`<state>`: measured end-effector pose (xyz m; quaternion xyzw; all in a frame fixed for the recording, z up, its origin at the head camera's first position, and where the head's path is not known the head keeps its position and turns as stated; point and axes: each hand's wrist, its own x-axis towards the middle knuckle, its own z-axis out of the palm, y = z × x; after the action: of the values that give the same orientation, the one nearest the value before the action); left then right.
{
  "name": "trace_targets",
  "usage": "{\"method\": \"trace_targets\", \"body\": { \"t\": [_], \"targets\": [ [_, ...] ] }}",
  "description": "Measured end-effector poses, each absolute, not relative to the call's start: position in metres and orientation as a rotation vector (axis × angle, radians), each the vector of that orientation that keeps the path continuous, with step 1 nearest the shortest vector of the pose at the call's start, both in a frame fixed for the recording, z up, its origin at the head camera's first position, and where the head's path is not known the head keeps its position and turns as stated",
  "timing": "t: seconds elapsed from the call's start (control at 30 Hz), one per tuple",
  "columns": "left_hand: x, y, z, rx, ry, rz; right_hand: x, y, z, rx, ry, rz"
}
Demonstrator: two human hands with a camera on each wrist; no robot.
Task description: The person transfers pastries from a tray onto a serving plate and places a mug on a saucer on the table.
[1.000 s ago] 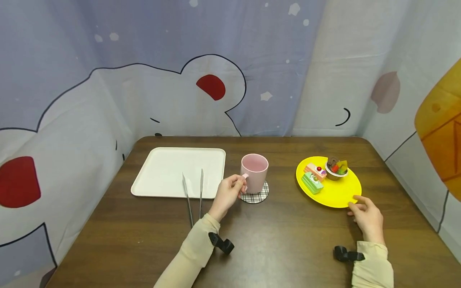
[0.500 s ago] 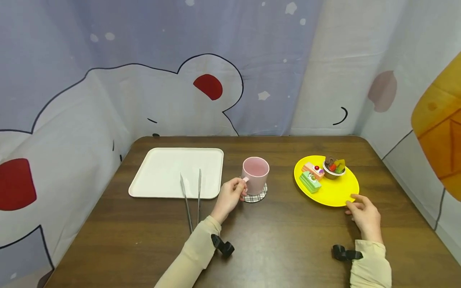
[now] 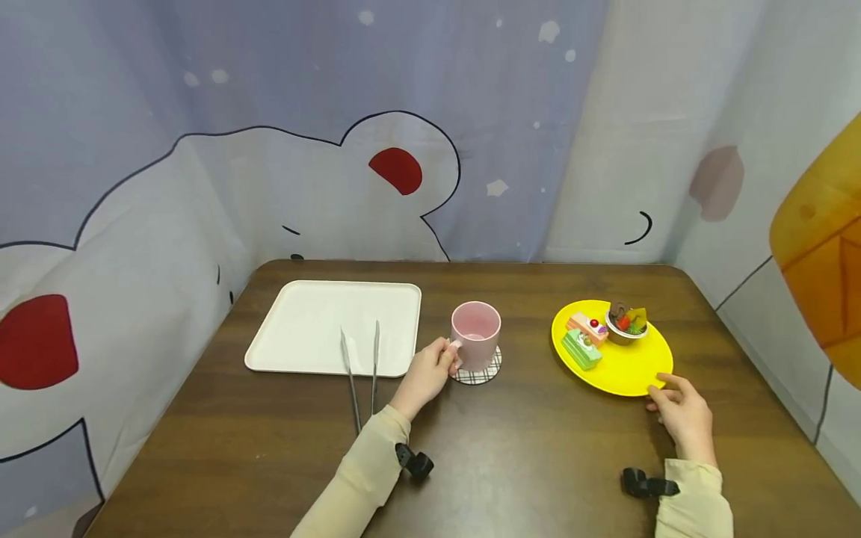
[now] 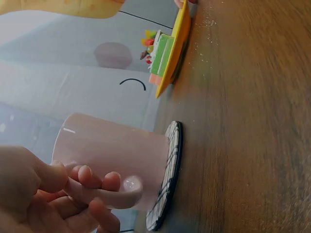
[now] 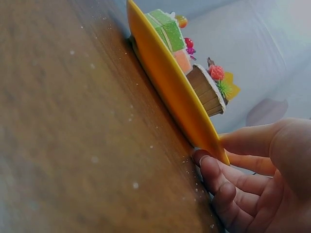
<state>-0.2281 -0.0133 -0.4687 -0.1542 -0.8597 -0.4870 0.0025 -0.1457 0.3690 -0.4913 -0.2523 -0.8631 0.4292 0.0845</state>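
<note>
A pink mug (image 3: 475,332) stands on a checked coaster (image 3: 479,373) at the table's middle. My left hand (image 3: 436,362) grips its handle (image 4: 104,195), fingers curled round it, and the mug (image 4: 112,148) rests against the coaster (image 4: 168,177). To the right lies a yellow plate (image 3: 622,362) carrying a green cake (image 3: 581,349), a pink cake (image 3: 587,326) and a chocolate cupcake (image 3: 624,323). My right hand (image 3: 676,403) pinches the plate's near rim (image 5: 206,133), thumb on top and fingers under it.
A white tray (image 3: 316,321) lies at the left, with metal tongs (image 3: 361,373) resting half on its front edge and half on the brown table (image 3: 525,448). Printed fabric walls close in the back and both sides.
Only the head view has shifted slightly. Both hands keep their holds on the mug handle and the plate rim.
</note>
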Motion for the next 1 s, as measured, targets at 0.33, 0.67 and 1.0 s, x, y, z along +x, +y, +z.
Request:
{"method": "trace_targets", "body": {
  "t": [0.33, 0.67, 1.0],
  "targets": [
    [-0.227, -0.012, -0.468, -0.473, -2.693, -1.492, -0.148, 0.372, -0.496, -0.753, -2.584, 1.268],
    [-0.228, -0.021, -0.463, -0.538, -2.763, -1.384, -0.146, 0.372, -0.496, -0.715, -2.609, 1.190],
    [-0.223, -0.028, -0.450, -0.577, -2.830, -1.254, -0.145, 0.372, -0.497, -0.706, -2.623, 1.176]
  ]
}}
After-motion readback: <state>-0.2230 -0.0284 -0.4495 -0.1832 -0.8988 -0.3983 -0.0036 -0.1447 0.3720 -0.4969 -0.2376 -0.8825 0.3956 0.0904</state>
